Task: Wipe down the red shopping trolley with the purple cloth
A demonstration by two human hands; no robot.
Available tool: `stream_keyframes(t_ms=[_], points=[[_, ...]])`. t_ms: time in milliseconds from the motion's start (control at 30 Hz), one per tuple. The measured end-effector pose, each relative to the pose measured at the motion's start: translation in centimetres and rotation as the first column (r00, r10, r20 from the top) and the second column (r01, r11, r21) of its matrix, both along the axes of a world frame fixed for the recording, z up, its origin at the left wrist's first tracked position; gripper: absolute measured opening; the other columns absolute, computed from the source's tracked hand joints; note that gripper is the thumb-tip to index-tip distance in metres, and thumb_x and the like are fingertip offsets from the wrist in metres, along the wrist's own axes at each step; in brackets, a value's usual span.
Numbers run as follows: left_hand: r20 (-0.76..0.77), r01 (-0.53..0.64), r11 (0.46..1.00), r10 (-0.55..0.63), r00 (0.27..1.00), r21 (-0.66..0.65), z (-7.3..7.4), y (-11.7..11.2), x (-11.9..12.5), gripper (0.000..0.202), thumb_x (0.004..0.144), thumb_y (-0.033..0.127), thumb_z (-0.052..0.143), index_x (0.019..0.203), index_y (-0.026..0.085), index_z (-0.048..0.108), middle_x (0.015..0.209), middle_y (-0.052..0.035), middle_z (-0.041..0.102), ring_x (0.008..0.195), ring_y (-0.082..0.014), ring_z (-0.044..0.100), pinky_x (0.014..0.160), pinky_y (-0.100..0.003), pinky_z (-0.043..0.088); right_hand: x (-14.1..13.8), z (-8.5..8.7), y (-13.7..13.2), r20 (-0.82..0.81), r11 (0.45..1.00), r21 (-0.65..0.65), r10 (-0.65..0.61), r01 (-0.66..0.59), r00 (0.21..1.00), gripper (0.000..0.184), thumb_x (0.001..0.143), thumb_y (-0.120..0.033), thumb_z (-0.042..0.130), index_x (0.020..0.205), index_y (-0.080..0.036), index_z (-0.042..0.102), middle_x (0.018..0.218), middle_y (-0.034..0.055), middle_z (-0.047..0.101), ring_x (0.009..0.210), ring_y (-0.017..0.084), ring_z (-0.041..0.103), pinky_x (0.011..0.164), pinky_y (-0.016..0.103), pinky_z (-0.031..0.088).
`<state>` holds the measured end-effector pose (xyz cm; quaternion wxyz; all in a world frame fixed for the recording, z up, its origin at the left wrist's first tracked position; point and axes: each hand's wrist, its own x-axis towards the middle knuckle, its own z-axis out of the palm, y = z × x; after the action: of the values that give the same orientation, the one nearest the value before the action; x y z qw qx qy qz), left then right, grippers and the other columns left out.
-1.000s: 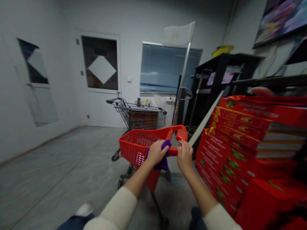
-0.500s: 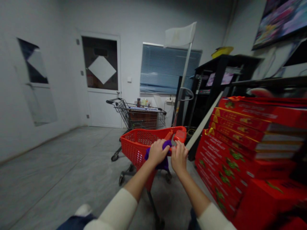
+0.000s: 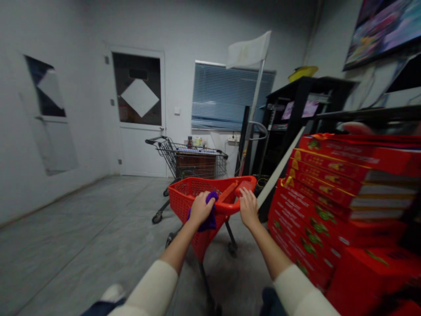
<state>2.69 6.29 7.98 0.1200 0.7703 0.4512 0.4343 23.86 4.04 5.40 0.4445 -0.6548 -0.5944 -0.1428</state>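
A red plastic shopping cart [image 3: 184, 197] with a perforated basket stands right in front of me. My left hand [image 3: 201, 208] is closed on a purple cloth [image 3: 208, 223], pressing it against the near left rim of the basket. Part of the cloth hangs down the basket's outer side. On the right, my right hand [image 3: 249, 205] grips the end of the cart's handle [image 3: 230, 206], its fingers curled over the red plastic by a flat panel.
Behind stands a dark wire shopping cart [image 3: 171, 151] beside a brown box. Red cartons [image 3: 305, 219] are stacked close on my right. A pole with a white flag [image 3: 248, 50] rises near a black rack [image 3: 296, 94]. A white door [image 3: 141, 149] is at the back.
My left hand has slid left along the rim with the purple cloth, away from my right hand, baring the handle between them. My right hand has shifted slightly to the right.
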Motion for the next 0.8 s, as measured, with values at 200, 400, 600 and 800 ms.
stream_keyframes(t_ms=[200,400,600,800], points=[[-0.122,0.124,0.983,-0.108,0.987,0.134,2.7,-4.6,4.0,0.026,0.091,0.039,0.05,0.109,0.023,0.062,0.106,-0.0049,0.065,0.1,-0.0203,0.059,0.094,-0.033,0.044,-0.8,0.1,-0.6,-0.065,1.0,-0.011,-0.004,0.003,0.998,0.055,0.096,-0.034,0.018,0.142,-0.024,0.047,0.149,0.0046,0.045,0.141,0.02,0.029,0.113,0.045,0.026],[-0.056,0.146,0.987,-0.143,0.988,0.065,1.7,-1.9,1.9,0.026,0.093,0.037,0.046,0.107,0.021,0.062,0.106,-0.0058,0.065,0.103,-0.0199,0.059,0.095,-0.032,0.044,-1.1,1.0,-1.4,-0.131,0.996,-0.083,-0.035,0.024,0.991,0.058,0.096,-0.036,0.015,0.143,-0.023,0.046,0.152,0.0044,0.042,0.144,0.021,0.024,0.114,0.047,0.022],[-0.051,0.02,1.0,-0.021,0.998,-0.017,1.4,-0.6,0.1,0.022,0.092,0.034,0.046,0.099,0.02,0.062,0.1,-0.0063,0.066,0.098,-0.0198,0.06,0.092,-0.031,0.044,-3.6,1.2,-1.9,-0.192,0.997,-0.037,-0.077,0.071,0.978,0.058,0.095,-0.034,0.016,0.143,-0.021,0.047,0.15,0.0053,0.043,0.143,0.021,0.026,0.113,0.048,0.022],[-0.14,0.073,0.994,-0.06,0.988,0.084,3.4,-4.3,1.8,0.023,0.09,0.035,0.049,0.105,0.022,0.062,0.104,-0.0056,0.066,0.101,-0.0201,0.06,0.093,-0.032,0.044,-5.6,1.0,-2.3,-0.149,0.993,0.07,-0.086,0.097,0.985,0.053,0.096,-0.033,0.023,0.139,-0.022,0.052,0.143,0.0084,0.05,0.135,0.027,0.033,0.107,0.051,0.028]])
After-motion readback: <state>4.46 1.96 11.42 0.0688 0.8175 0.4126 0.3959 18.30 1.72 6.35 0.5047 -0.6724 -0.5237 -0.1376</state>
